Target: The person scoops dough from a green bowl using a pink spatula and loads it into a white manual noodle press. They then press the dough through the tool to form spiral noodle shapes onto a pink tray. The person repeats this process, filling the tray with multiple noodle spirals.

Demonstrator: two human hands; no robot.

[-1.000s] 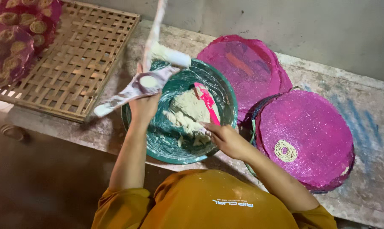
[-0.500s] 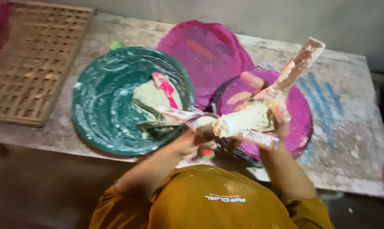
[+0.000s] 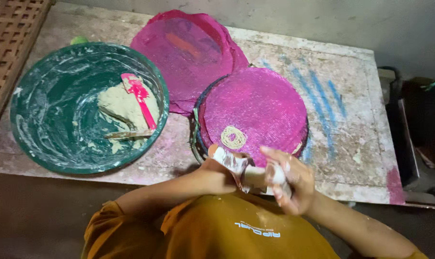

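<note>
Both hands hold a dough-filled piping bag (image 3: 246, 173) low at the table's front edge. My left hand (image 3: 216, 170) grips its upper end; my right hand (image 3: 289, 180) wraps around its lower end. Just beyond the bag lies a round pink mesh tray (image 3: 265, 105) with one small pale coil of piped dough (image 3: 233, 137) near its front rim. To the left stands a green basin (image 3: 40, 129) holding a lump of pale dough (image 3: 119, 103) and a pink spatula (image 3: 139, 98).
A second pink mesh sheet (image 3: 184, 48) lies behind, partly under the round tray. A woven bamboo rack (image 3: 8, 38) is at far left. The stone tabletop (image 3: 352, 110) has blue streaks on the right. Dark objects stand past the table's right end.
The bag has come down from over the pink tray to the table's front edge, held in both hands. The view has shifted right and closer.
</note>
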